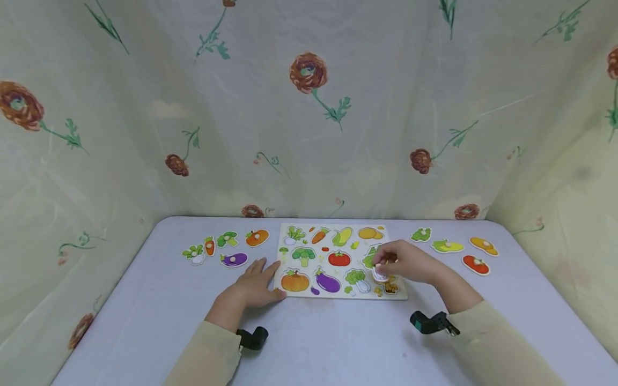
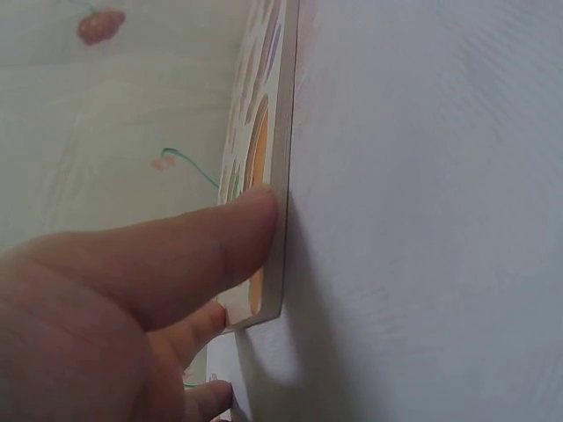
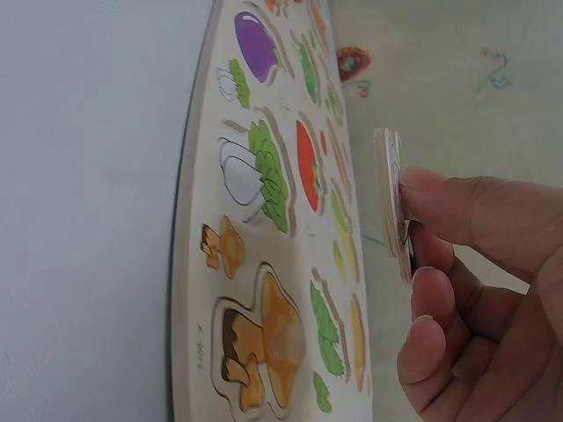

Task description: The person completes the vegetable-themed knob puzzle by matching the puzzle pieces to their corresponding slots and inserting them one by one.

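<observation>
My right hand [image 1: 407, 260] pinches a flat wooden puzzle piece [image 3: 387, 193] between thumb and fingers, above the right part of the puzzle board [image 1: 321, 294]. In the right wrist view the piece stands edge-on, so most of its picture is hidden; a whitish part [image 1: 380, 276] shows in the head view. Beneath lie the board's mushroom [image 3: 277, 338] and its bok choy picture [image 3: 251, 176]. My left hand [image 1: 253, 287] rests at the board's near left corner with fingers spread, the thumb [image 2: 202, 251] touching the edge beside the pumpkin picture [image 1: 295, 281].
Left of the board lie radish [image 1: 194, 254], carrot [image 1: 210, 246], broccoli [image 1: 227, 239], pumpkin [image 1: 257, 237] and eggplant [image 1: 234, 260] pieces. On the right are a green leafy piece [image 1: 421, 234], corn [image 1: 447, 246], potato [image 1: 484, 246] and tomato [image 1: 476, 265]. Flowered cloth [image 1: 309, 182] hangs around the table.
</observation>
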`<state>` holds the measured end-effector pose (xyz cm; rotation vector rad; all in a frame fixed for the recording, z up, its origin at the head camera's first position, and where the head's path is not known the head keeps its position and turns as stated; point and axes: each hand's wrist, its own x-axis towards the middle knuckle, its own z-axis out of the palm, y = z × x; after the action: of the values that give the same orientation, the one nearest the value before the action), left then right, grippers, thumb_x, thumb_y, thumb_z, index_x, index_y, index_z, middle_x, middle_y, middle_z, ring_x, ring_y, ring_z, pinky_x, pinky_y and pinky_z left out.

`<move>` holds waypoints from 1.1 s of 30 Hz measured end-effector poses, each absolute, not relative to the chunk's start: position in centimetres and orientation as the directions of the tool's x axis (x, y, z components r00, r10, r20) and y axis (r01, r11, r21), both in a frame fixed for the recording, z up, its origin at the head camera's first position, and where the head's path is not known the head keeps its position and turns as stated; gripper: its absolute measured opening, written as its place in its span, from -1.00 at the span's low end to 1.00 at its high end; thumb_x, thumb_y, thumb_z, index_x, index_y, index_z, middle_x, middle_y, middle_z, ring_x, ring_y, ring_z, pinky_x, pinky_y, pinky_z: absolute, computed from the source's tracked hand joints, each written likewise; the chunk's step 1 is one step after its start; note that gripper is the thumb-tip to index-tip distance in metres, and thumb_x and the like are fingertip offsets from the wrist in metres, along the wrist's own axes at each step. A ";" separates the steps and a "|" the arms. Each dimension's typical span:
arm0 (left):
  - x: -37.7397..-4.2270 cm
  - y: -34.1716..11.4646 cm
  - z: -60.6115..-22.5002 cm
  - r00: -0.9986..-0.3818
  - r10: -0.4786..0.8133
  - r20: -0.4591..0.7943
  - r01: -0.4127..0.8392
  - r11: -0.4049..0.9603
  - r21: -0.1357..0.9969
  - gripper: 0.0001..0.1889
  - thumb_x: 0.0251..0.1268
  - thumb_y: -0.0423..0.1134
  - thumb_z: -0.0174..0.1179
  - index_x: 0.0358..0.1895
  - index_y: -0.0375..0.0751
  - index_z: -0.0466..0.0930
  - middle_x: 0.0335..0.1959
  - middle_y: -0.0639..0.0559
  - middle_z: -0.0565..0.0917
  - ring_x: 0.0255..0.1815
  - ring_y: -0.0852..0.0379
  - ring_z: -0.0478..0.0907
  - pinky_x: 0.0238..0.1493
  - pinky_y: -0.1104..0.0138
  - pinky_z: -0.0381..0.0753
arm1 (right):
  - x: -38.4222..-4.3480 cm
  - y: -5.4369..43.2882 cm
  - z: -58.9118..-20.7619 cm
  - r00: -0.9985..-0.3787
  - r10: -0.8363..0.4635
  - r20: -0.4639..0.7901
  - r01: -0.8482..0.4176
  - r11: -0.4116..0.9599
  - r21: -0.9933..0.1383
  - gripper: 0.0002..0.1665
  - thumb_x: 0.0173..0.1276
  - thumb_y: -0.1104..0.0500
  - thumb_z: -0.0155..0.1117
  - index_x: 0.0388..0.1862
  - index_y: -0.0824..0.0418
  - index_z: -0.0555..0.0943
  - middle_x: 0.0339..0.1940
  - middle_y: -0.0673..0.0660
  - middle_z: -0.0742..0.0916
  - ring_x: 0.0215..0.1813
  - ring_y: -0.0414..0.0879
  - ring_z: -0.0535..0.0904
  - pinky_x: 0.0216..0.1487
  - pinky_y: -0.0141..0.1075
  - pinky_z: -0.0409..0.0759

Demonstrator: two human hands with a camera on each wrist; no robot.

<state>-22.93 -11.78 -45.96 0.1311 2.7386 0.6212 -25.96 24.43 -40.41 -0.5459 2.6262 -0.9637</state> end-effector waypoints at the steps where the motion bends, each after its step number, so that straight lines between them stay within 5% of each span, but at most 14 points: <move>1: -22.9 -11.8 -46.0 -0.942 0.160 -0.295 0.017 0.901 0.434 -0.15 0.27 0.08 0.29 0.59 0.01 0.15 0.63 -0.17 -0.01 0.64 -0.18 -0.19 0.49 -0.23 0.02 | -26.0 24.2 -40.5 -0.882 -0.449 -0.141 -0.250 0.701 -0.668 -0.89 0.34 0.22 0.41 -0.19 0.17 0.68 -0.30 0.03 0.65 -0.18 -0.02 0.48 -0.12 -0.22 0.54; 33: -22.5 -11.6 -45.6 -0.949 0.178 -0.259 0.052 0.901 0.430 -0.15 0.24 0.09 0.33 0.56 -0.03 0.21 0.60 -0.22 0.06 0.61 -0.25 -0.11 0.44 -0.27 0.10 | -26.7 20.7 -44.1 -0.844 -0.485 -0.227 -0.272 0.754 -0.598 -0.89 0.33 0.30 0.39 -0.31 0.09 0.66 -0.39 -0.01 0.62 -0.23 -0.09 0.48 -0.12 -0.22 0.52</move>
<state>-22.51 -11.61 -45.64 0.1722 2.7727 0.6155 -26.65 20.65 -44.06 -0.5810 2.5821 -0.7986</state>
